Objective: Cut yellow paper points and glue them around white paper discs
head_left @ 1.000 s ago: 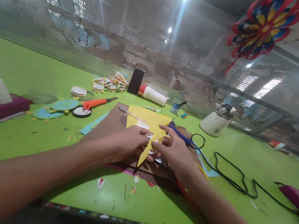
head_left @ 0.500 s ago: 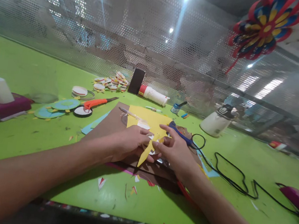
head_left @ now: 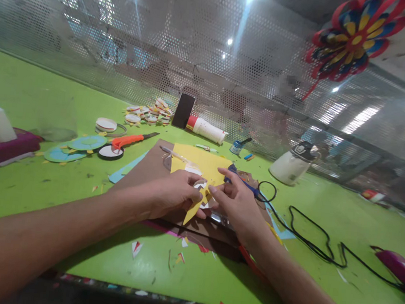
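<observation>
Over a stack of brown card (head_left: 137, 174) and yellow paper (head_left: 202, 157), my left hand (head_left: 171, 195) is closed on a small paper cutout (head_left: 191, 213), a pointed yellow strip joined to a white ring-like piece. From the other side my right hand (head_left: 237, 200) pinches the cutout at its edge, thumb against it and forefinger stretched out above. The fingers partly hide the white piece. Behind my hands a clear-handled pen or knife (head_left: 176, 154) lies on the yellow paper. A blue-handled tool with a black cord (head_left: 245, 182) rests just beyond my right hand.
Orange-handled scissors or cutter (head_left: 126, 140), a tape roll (head_left: 111, 152) and blue paper discs (head_left: 65, 152) lie left. Several paper rounds (head_left: 152, 112), a phone (head_left: 184, 111) and a white tube (head_left: 208, 130) stand behind. A white jug (head_left: 290, 167) is right; scraps (head_left: 136, 248) litter the front.
The cutout has turned slightly and its yellow tip has shifted a little left. My right thumb and fingers have shifted slightly on its edge. The camera view has moved slightly.
</observation>
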`<state>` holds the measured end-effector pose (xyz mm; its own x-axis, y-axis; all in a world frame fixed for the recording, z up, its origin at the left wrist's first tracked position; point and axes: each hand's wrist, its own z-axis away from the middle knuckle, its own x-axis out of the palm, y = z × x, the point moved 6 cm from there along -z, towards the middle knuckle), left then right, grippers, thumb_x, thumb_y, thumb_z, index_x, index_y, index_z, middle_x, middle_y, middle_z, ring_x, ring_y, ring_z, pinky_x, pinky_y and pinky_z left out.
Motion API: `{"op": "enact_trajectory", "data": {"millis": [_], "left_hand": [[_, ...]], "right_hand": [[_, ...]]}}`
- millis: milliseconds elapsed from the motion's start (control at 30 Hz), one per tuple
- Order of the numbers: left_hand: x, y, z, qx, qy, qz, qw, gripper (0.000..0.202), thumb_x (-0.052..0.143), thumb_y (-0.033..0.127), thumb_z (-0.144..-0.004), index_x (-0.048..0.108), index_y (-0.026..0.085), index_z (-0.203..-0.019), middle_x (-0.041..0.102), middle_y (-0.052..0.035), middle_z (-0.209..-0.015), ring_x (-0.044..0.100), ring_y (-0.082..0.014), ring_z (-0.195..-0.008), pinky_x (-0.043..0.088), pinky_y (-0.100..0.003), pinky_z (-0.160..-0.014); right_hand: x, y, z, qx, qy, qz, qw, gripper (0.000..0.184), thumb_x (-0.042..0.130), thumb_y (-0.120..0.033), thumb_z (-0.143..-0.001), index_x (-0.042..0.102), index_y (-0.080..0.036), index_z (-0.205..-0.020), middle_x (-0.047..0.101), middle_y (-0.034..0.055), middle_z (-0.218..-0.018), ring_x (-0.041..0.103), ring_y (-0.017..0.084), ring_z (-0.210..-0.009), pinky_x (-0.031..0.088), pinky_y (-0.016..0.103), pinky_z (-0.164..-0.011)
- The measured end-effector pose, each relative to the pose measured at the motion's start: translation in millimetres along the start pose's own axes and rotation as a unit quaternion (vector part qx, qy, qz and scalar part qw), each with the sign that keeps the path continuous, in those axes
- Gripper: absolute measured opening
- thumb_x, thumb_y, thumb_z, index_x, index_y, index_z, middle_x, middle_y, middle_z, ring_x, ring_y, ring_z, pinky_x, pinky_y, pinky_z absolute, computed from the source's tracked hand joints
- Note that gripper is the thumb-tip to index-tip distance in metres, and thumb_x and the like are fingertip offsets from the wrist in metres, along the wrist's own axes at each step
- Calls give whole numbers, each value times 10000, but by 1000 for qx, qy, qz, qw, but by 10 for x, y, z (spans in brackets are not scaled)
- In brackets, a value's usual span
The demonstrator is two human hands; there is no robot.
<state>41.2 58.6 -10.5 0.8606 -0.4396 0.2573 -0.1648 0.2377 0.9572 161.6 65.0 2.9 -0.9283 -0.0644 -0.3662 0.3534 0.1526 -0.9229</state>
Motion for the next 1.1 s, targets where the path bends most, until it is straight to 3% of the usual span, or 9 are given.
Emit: {"op": "enact_trajectory", "data": {"millis": [100,267,433,533,800,1100], "left_hand": [[-27,10,-1,-3,18,-10,1000,244,521,-3,-630,638,108,-813,659,-65,-748,628,-157,-638,526,-288,-648],[-76,16,13,-23,53,-23,998,259,496,3,-637,610,120,-839,647,-58,-665,619,-166,-548,518,-293,-580],[-113,41,-8,7,57,4,998,253,489,-3,-620,575,134,-815,634,-53,-658,640,-177,-579,516,-276,-561],[-161,41,-26,16,72,9,997,232,490,-20,-596,543,142,-753,592,-28,-618,637,-155,-595,502,-234,-566],[-193,41,-50,22,70,-6,997,162,549,15,-615,518,154,-693,523,12,-597,645,-160,-636,528,-272,-656],[-202,43,-63,42,56,-4,998,202,556,15,-595,584,150,-742,601,-21,-684,639,-154,-639,520,-244,-605]], "right_hand": [[-80,-54,1,-45,38,36,998,625,615,-338,-760,441,-108,-1315,630,39,-793,609,184,-714,511,308,-608],[-193,-98,-14,-101,90,64,989,573,628,-280,-739,512,-119,-1277,621,61,-872,608,198,-805,510,361,-734],[-276,-124,0,-133,117,-17,984,192,699,-287,-726,691,-151,-862,666,50,-835,602,166,-781,481,326,-741],[-287,-143,9,-123,94,-82,985,143,732,-289,-724,678,-158,-701,660,8,-665,577,124,-645,465,286,-665],[-281,-98,-40,-42,49,-256,965,177,791,-284,-664,686,-144,-690,646,-3,-569,531,88,-492,445,261,-548],[-299,-19,-104,5,49,-305,951,179,805,-286,-614,727,-145,-693,699,49,-756,613,136,-706,490,311,-734]]}}
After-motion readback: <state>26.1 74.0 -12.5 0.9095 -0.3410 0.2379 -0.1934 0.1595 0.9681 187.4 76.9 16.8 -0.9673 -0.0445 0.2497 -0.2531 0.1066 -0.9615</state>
